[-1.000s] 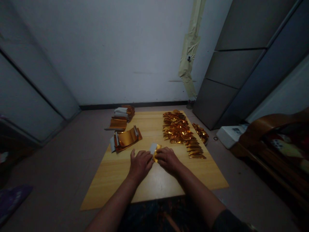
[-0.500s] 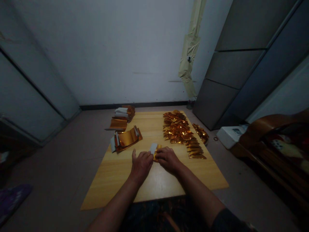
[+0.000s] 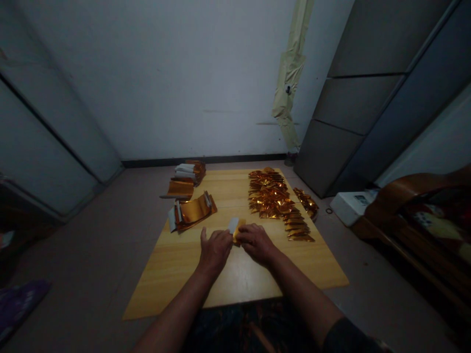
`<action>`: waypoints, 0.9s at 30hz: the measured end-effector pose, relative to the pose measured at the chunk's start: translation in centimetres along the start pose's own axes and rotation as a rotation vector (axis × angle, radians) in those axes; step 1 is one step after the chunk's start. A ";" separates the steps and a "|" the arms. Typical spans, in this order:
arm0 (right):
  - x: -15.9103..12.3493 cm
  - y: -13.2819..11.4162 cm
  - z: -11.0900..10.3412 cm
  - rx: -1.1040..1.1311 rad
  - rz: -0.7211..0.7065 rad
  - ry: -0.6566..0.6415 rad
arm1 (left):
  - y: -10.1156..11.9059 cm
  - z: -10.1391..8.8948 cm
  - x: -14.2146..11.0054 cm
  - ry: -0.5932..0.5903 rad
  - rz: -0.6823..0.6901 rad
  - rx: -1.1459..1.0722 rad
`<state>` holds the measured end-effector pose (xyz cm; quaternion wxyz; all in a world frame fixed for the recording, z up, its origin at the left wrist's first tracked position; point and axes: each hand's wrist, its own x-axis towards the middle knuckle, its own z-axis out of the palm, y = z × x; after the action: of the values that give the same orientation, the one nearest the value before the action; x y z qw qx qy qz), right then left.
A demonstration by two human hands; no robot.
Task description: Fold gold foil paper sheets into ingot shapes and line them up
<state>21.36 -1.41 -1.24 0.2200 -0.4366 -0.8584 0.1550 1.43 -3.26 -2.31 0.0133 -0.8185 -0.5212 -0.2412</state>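
Ahead of my left hand [image 3: 215,252], on the left part of the wooden board [image 3: 172,279], gold foil strips lie in three stacks that look unfolded: a curved stack [image 3: 195,211] with white paper at the end closest to my hand, a flat stack [image 3: 180,189] beyond it, and a stack with white paper strips [image 3: 193,171] near the far edge of the board. That side looks like what is left. My left hand is half closed, with the thumb lifted apart and the fingers curled down beside the white paper tab [image 3: 233,225] of a small gold foil piece [image 3: 239,231], which sits on the board just ahead of and between my hands. My right hand [image 3: 256,243] curves over the piece's other side, fingertips [image 3: 245,234] on the gold. I cannot tell whether either hand pinches it or only presses on it. Ahead of my right hand, the finished side looks large: a big heap of folded gold pieces [image 3: 268,193], a neat overlapping row of gold triangles [image 3: 298,228] running toward my hand, and a smaller heap [image 3: 306,203] just beyond that row. Further right of my hand, off the board, a white box [image 3: 351,208] sits on the floor.
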 end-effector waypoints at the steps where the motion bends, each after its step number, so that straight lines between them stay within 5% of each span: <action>1: 0.0 0.0 0.0 -0.009 -0.003 -0.001 | 0.0 0.0 0.0 -0.001 -0.002 -0.009; 13: 0.5 0.0 0.0 -0.088 -0.027 -0.005 | -0.6 0.0 -0.4 -0.059 -0.004 -0.053; 27: 2.1 -1.3 -0.1 0.005 0.190 -0.003 | -0.7 -1.1 -0.6 -0.149 0.024 -0.108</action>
<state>19.48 -0.41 -0.05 0.2041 -0.5151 -0.8132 0.1782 0.18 -3.68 -1.75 -0.0668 -0.8399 -0.4973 -0.2070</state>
